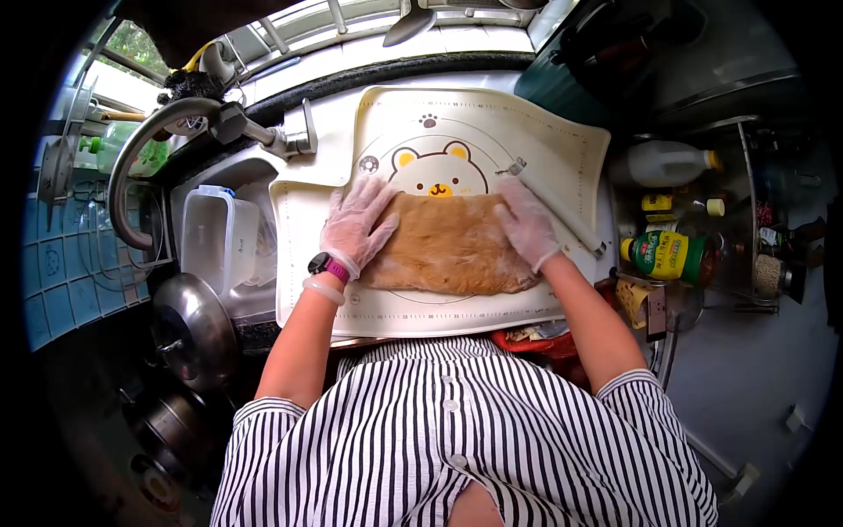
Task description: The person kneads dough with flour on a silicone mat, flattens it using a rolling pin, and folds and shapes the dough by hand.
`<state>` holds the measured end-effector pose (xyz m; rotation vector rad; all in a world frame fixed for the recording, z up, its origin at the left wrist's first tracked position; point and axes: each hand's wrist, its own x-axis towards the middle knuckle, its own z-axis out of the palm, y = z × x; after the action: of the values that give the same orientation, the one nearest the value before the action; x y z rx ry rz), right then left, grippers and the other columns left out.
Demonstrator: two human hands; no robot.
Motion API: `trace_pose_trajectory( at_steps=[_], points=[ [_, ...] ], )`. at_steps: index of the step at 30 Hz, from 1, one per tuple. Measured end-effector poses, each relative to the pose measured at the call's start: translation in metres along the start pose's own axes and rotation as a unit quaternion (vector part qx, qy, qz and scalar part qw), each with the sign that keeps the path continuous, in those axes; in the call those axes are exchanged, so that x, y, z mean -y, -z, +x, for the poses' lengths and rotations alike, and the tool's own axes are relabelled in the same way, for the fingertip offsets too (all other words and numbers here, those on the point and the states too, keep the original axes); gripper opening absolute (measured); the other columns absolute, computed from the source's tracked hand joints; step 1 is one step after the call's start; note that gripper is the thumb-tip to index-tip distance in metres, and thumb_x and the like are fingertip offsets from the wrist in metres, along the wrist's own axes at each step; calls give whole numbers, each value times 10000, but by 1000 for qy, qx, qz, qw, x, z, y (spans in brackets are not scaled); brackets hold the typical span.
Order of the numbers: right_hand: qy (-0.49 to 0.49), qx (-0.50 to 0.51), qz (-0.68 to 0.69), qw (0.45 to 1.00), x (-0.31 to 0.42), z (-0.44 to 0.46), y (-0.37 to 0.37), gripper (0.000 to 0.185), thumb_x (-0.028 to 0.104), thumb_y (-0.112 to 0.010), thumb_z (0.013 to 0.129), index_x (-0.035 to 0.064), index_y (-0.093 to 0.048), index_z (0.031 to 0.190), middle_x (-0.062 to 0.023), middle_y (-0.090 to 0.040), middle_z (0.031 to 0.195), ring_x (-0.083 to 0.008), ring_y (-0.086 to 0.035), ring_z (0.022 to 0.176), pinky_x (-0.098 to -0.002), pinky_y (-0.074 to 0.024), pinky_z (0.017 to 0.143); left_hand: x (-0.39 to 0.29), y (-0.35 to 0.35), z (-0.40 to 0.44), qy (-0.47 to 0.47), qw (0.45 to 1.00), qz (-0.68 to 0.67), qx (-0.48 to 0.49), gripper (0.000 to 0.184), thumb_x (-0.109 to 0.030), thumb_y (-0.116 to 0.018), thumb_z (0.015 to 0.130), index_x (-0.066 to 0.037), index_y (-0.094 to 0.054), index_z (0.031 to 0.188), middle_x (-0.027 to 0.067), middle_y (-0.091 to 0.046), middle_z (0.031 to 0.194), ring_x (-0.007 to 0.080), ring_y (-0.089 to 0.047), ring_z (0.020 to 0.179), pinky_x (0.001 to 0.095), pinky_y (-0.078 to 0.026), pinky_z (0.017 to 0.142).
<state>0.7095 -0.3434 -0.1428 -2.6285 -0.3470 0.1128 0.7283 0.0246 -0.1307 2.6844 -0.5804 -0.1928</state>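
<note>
A wide slab of brown dough, lightly dusted with pale flour, lies on a cream baking mat with a bear printed on it. My left hand, in a clear plastic glove, rests at the dough's left edge with its fingers spread. At the opposite edge is my right hand, gloved the same way, its fingers stretched out and touching the dough. Beyond that hand, a pale rolling pin lies slanted on the mat. The undersides of both hands are hidden.
To the left are a sink with a curved faucet, a clear plastic container and a metal lid. On the right, a rack holds a white jug and a green-labelled bottle. A window sill runs along the back.
</note>
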Motion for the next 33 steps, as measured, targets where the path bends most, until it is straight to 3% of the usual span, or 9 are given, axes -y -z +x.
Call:
trace_pose_trajectory(
  at_steps=[3, 5, 9, 17, 19, 21, 23, 25, 33],
  points=[
    [-68, -127, 118, 982, -35, -35, -2, 403, 274, -644, 1039, 69, -671, 1385, -200, -640, 1453, -373, -586, 1371, -430, -425, 1197, -16, -6, -7, 49, 989, 19, -139, 523, -339, -622, 1046, -95, -578, 1506, 180, -521, 1599, 404, -424, 1521, 562, -289, 1266],
    [-139, -125, 91, 978, -38, -53, 5, 357, 244, -659, 1022, 55, -701, 1322, -186, -665, 1419, -374, -613, 1326, -443, -444, 1174, -68, 12, -4, -17, 994, -54, -92, 433, -206, -671, 1008, -68, -622, 1416, 211, -604, 1458, 447, -503, 1422, 575, -400, 1192],
    [-83, -130, -71, 985, -28, -35, 5, 330, 260, -655, 1006, 94, -680, 1289, -165, -692, 1256, -386, -650, 1158, -489, -528, 1005, -143, -39, 15, -189, 982, -5, -14, 659, -505, -468, 1080, -141, -431, 1629, 143, -381, 1705, 318, -267, 1621, 553, -126, 1329],
    [-59, -154, -45, 985, -70, -3, 7, 197, 237, -646, 1011, 118, -704, 1157, -135, -707, 1095, -345, -676, 1044, -461, -552, 891, -180, -78, 29, -290, 952, 2, 98, 732, -643, -459, 1032, -220, -453, 1629, 90, -407, 1689, 330, -209, 1626, 664, -104, 1284],
    [-225, -77, 225, 945, -76, 3, 25, 155, 221, -671, 1002, 91, -737, 1056, -157, -748, 1079, -331, -707, 1030, -413, -555, 919, -187, -68, 32, -293, 950, 2, 108, 689, -613, -461, 1045, -204, -498, 1598, 100, -410, 1684, 333, -223, 1620, 663, -129, 1277],
    [-311, -43, 242, 918, -75, -7, 45, 290, 353, -746, 948, 65, -749, 982, -186, -768, 1065, -339, -726, 1011, -398, -555, 927, -206, -55, 37, -261, 941, 105, 188, 674, -580, -468, 1056, -167, -512, 1586, 101, -403, 1690, 332, -214, 1624, 643, -138, 1284],
    [-379, 76, 65, 920, -71, -21, 49, 463, 501, -807, 854, 65, -744, 998, -197, -762, 1036, -362, -723, 984, -424, -560, 908, -211, -80, 31, -301, 923, 146, 190, 698, -558, -481, 1057, -102, -500, 1586, 131, -386, 1696, 350, -217, 1621, 594, -148, 1303],
    [-383, 159, 31, 909, -47, -23, 54, 587, 578, -844, 773, 63, -726, 1029, -207, -758, 1039, -380, -723, 993, -438, -562, 913, -210, -103, 21, -330, 938, 69, 84, 777, -572, -517, 1033, -31, -469, 1588, 180, -365, 1696, 372, -228, 1613, 542, -154, 1315],
    [-325, 106, 100, 935, -65, -4, 25, 483, 396, -875, 806, 58, -692, 1099, -201, -754, 1032, -404, -722, 987, -462, -567, 899, -233, -96, 34, -320, 931, 65, 161, 823, -581, -573, 990, -10, -462, 1572, 200, -406, 1655, 387, -265, 1594, 541, -140, 1318]
  ],
)
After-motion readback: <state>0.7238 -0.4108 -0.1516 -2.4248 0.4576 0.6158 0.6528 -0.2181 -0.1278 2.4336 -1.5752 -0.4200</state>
